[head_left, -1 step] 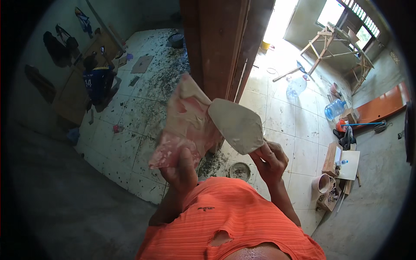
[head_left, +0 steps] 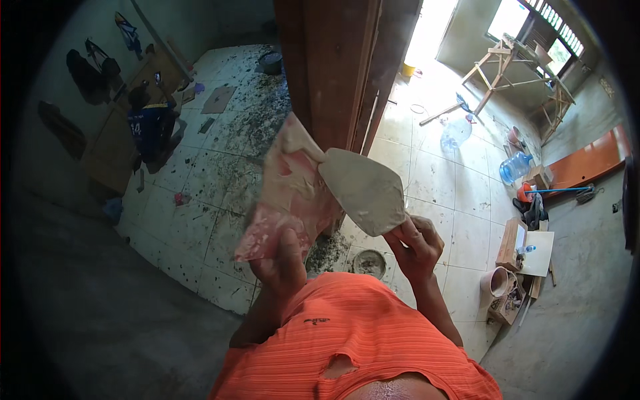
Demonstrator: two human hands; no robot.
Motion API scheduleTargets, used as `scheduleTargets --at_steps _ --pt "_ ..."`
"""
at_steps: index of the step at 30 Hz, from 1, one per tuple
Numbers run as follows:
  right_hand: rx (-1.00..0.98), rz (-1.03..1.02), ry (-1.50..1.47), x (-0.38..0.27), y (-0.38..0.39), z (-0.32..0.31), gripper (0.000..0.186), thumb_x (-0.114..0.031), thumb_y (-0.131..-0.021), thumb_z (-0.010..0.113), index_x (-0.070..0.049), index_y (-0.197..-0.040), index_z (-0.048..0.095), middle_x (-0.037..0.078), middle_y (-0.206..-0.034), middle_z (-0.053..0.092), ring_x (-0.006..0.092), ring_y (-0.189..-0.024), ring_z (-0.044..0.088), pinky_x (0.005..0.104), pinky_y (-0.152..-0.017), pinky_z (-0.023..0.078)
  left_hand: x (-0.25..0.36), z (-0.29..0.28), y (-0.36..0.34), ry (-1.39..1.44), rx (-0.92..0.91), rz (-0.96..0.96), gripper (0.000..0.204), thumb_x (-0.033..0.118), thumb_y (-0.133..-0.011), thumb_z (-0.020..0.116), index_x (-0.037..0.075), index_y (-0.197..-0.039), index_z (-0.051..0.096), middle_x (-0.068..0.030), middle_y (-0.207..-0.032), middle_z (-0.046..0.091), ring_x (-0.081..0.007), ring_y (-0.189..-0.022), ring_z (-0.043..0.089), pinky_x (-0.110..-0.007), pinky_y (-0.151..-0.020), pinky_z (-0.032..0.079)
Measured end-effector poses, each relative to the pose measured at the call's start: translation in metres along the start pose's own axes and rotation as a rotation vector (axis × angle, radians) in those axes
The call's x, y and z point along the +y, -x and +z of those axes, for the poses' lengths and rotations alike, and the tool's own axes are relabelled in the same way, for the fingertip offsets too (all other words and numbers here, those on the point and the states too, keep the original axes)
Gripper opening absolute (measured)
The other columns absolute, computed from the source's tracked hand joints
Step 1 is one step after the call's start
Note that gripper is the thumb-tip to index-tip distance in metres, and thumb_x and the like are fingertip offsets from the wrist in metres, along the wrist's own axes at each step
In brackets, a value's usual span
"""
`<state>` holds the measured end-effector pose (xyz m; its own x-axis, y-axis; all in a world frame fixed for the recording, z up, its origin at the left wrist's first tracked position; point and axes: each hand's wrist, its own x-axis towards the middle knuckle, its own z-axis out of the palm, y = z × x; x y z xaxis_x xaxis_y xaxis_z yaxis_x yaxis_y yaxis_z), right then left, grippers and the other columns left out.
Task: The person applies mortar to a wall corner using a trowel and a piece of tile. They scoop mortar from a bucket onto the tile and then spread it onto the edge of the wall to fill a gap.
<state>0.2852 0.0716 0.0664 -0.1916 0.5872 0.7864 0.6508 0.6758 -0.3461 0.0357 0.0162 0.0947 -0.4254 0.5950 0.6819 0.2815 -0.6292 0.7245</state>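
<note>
Left grip (head_left: 279, 265) pinching pink sheet (head_left: 293, 190), smeared; right grip (head_left: 420, 248) closed round trowel (head_left: 365, 191), coated grey

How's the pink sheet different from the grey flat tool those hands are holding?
Colour: the pink sheet shows pink under pale smears, while the grey flat tool looks mostly dull grey.
Shape: the pink sheet has pointed corners; the grey flat tool has rounded ones.
Place: the left hand holds the pink sheet, and the right hand holds the grey flat tool.
Both are held up above the floor.
</note>
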Motion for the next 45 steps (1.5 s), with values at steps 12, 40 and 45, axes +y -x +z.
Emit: scheduleTargets --at_steps 12,40,45 --pt "0.065 -0.013 -0.171 -0.012 -0.022 -0.021 0.048 -0.008 -0.066 0.092 -0.008 -0.111 0.073 0.008 -0.094 0.069 0.0221 -0.078 0.068 0.0341 -0.066 0.056 -0.001 0.009 0.016 0.067 -0.019 0.159 0.022 -0.006 -0.094 0.050 -0.006 -0.115 0.055 -0.0140 -0.096 0.065 -0.0214 -0.080 0.063 -0.034 -0.071 0.052" --pt "-0.537 0.563 -0.363 0.049 -0.169 -0.140 0.038 -0.017 -0.084 0.078 0.001 -0.117 0.073 0.001 -0.070 0.063 0.0054 -0.057 0.052 0.0246 -0.052 0.044 -0.004 -0.009 0.028 -0.027 0.103 -0.412 0.030 0.002 -0.100 0.050 -0.003 -0.129 0.049 -0.0069 -0.111 0.062 -0.0142 -0.098 0.059 -0.032 -0.090 0.048" --pt "-0.653 0.560 -0.226 0.038 -0.221 -0.142 0.034 -0.018 -0.088 0.074 -0.003 -0.119 0.074 0.004 -0.070 0.068 0.0066 -0.052 0.056 0.0241 -0.046 0.044 -0.022 -0.007 0.038 0.040 0.175 -0.484 0.030 0.006 -0.101 0.052 -0.003 -0.129 0.048 -0.0071 -0.110 0.062 -0.0138 -0.096 0.059 -0.031 -0.087 0.049"
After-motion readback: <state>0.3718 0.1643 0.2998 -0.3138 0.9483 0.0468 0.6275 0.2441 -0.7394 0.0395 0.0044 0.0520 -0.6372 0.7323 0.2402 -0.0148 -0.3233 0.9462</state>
